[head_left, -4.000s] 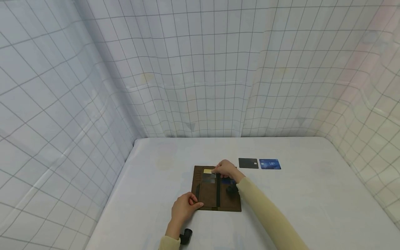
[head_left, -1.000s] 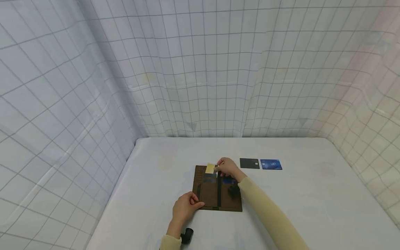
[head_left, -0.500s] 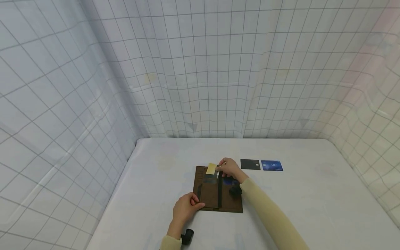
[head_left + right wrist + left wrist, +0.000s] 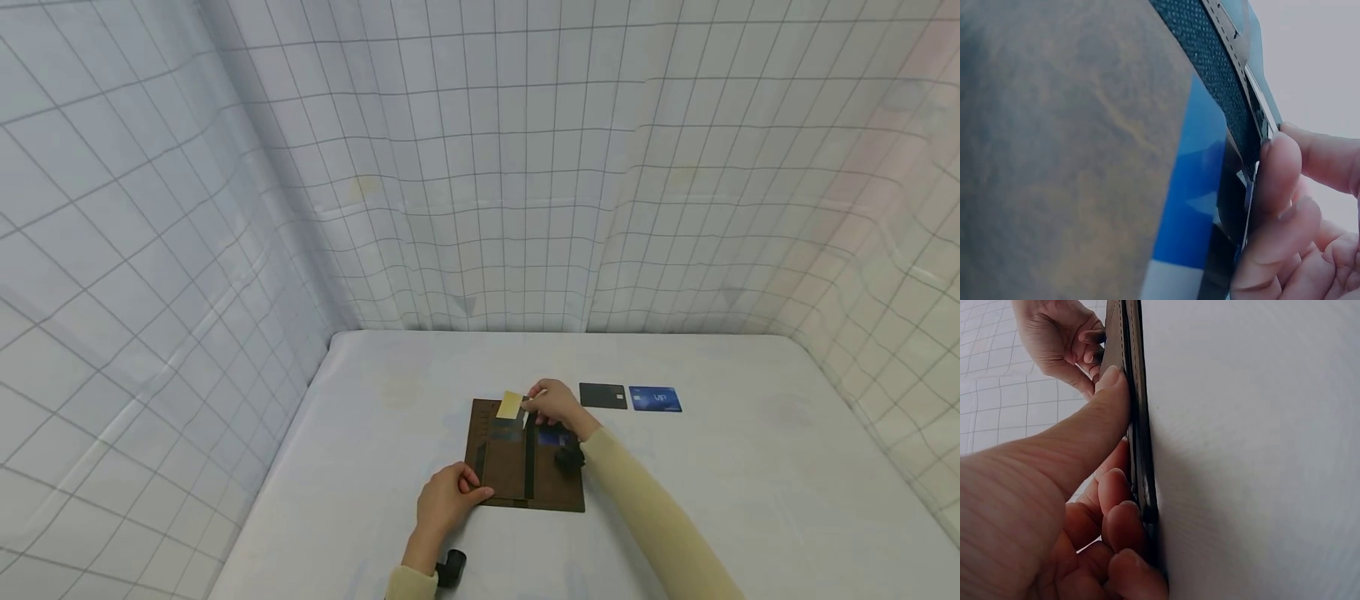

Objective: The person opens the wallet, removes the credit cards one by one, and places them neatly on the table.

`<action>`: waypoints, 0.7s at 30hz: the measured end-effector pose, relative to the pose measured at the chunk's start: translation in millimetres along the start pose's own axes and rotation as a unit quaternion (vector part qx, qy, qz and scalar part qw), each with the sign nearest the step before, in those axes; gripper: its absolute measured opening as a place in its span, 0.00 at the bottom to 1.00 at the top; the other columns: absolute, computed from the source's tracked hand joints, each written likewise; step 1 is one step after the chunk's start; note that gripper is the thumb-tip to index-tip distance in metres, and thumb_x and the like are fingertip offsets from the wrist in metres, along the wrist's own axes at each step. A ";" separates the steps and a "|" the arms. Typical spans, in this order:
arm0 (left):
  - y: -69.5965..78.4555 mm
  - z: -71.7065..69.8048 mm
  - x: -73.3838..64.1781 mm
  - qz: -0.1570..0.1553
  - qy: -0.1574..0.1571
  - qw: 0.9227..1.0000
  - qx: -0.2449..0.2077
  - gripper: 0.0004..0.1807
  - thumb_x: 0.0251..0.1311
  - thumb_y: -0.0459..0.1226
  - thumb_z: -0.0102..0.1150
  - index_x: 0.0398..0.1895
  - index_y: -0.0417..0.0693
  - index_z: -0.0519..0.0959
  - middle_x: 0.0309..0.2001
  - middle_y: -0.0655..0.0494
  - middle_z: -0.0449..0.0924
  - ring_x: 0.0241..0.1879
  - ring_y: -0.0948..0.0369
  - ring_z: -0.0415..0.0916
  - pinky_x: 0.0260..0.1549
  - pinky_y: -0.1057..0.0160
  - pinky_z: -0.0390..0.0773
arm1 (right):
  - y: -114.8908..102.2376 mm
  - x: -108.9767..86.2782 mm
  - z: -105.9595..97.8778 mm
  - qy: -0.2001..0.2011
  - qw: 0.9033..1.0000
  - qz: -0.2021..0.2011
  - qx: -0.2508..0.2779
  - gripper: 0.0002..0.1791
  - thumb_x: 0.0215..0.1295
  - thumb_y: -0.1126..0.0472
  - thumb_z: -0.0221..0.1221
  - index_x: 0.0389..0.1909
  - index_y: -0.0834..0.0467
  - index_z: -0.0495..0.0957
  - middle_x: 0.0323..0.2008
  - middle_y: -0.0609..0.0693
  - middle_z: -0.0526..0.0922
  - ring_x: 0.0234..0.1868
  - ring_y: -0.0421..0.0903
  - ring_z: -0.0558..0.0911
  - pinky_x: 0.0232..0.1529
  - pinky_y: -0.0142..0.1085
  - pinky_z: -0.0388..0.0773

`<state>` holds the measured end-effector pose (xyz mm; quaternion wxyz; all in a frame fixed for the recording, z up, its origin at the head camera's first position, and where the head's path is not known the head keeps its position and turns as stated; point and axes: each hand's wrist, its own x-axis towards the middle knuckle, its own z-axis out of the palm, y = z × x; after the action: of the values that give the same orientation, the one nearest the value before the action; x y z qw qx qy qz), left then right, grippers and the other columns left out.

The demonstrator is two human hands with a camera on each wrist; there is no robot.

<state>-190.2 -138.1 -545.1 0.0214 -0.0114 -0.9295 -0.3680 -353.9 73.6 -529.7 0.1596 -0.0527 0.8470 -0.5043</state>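
Observation:
A brown wallet [image 4: 504, 471] lies unfolded on the white table, a black strap [image 4: 529, 458] running down its middle. My left hand [image 4: 445, 497] grips its lower left edge, thumb on top and fingers against the underside, as the left wrist view shows. At the top of the wallet, my right hand [image 4: 557, 402] pinches a yellow card [image 4: 510, 405] by its right side. The card is tilted and sticks up above a card slot; its lower part is hidden. Seen from the right wrist, a blue card [image 4: 1194, 175] sits in the wallet's right half, partly hidden.
Behind and right of the wallet, a black card [image 4: 603, 396] and a blue VIP card [image 4: 656, 398] lie side by side on the table. White gridded cloth walls [image 4: 480, 208] enclose the back and sides.
Over the last seconds the yellow card has come further up out of its slot and tilted, my right hand moving with it. My left hand keeps its hold on the wallet.

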 end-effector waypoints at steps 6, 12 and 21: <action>-0.2 0.9 0.8 0.003 0.003 1.000 0.002 0.17 0.47 0.48 0.72 0.24 0.50 0.75 0.20 0.63 0.65 0.18 0.66 0.61 0.19 0.65 0.63 | 0.1 -1.0 -0.4 0.023 1.000 0.011 0.017 0.11 0.59 0.62 0.65 0.38 0.62 0.74 0.25 0.52 0.80 0.18 0.42 0.77 0.18 0.32 0.69; 0.5 0.3 0.7 -0.009 0.002 1.000 0.004 0.17 0.46 0.49 0.72 0.24 0.51 0.74 0.20 0.63 0.65 0.18 0.65 0.61 0.19 0.65 0.63 | 2.2 -2.6 -3.5 0.026 0.999 0.019 0.036 0.12 0.59 0.63 0.65 0.37 0.63 0.73 0.26 0.53 0.80 0.19 0.42 0.77 0.19 0.32 0.68; 0.5 -0.2 -0.3 0.000 0.004 1.000 0.006 0.17 0.47 0.49 0.72 0.24 0.51 0.74 0.20 0.63 0.65 0.18 0.65 0.61 0.19 0.65 0.62 | 10.5 -3.6 -13.2 0.026 0.999 0.020 0.021 0.10 0.59 0.62 0.65 0.34 0.61 0.73 0.25 0.50 0.83 0.20 0.43 0.78 0.20 0.33 0.71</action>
<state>-189.9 -137.9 -544.6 0.0249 -0.0094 -0.9317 -0.3624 -353.9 90.6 -532.3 0.1490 -0.0193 0.8409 -0.5199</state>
